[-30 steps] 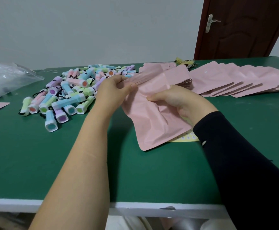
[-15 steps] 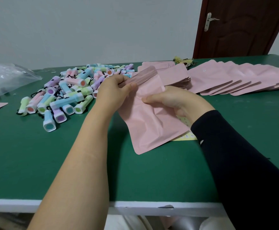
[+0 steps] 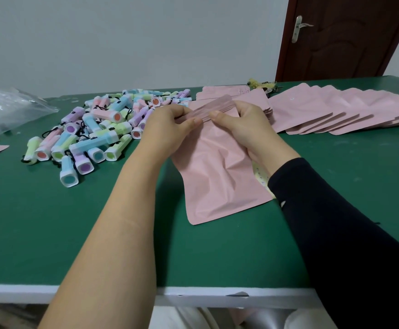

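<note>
Both hands, left hand (image 3: 167, 129) and right hand (image 3: 243, 124), pinch the pink pouch (image 3: 217, 172) at mid-frame by its top strip; it looks light, thin, crinkly, best held there.

A small hand-packing workroom in a plain room: a green-covered table (image 3: 51, 233) carries a heap of pastel toy flashlights (image 3: 103, 131), fanned rows of identical pink pouches (image 3: 324, 110) and a clear plastic bag (image 3: 6, 110), with a bare wall (image 3: 146, 39) and a brown wooden door (image 3: 343, 36) behind.

on the table (image 3: 51, 233) the pouch (image 3: 220, 176) sits at centre frame, a heap of torches (image 3: 103, 129) left of it, a row of overlapped pouches (image 3: 336, 110) to its upper right, and a plastic bag (image 3: 6, 110) far left.
</note>
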Demonstrator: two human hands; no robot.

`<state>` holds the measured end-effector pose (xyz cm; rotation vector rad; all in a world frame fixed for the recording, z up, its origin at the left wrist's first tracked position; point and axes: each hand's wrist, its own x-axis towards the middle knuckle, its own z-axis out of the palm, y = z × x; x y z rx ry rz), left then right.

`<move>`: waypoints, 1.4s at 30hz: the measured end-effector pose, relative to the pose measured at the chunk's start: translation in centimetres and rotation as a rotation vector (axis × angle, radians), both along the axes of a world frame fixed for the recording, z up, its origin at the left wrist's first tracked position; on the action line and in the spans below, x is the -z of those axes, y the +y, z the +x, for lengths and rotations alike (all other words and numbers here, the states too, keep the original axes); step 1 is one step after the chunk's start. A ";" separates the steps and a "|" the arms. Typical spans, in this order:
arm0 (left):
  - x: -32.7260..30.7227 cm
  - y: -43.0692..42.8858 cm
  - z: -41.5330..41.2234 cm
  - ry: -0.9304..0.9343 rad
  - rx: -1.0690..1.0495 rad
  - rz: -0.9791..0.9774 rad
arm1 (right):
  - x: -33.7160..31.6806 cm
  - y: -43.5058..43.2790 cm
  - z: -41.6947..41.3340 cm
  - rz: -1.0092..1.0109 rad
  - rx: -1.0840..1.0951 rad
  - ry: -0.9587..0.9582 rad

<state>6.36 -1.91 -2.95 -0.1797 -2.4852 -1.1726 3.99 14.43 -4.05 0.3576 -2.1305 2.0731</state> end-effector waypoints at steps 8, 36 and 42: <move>0.3 -0.2 -0.3 -0.026 -0.016 -0.042 | -0.1 -0.1 -0.4 0.030 0.105 0.079; 1.0 0.8 -0.7 0.049 -0.132 -0.077 | -0.3 -0.3 -0.2 0.208 0.222 0.203; 1.3 -1.2 -1.1 -0.013 -0.188 0.041 | -0.4 1.2 -0.7 0.013 0.296 0.047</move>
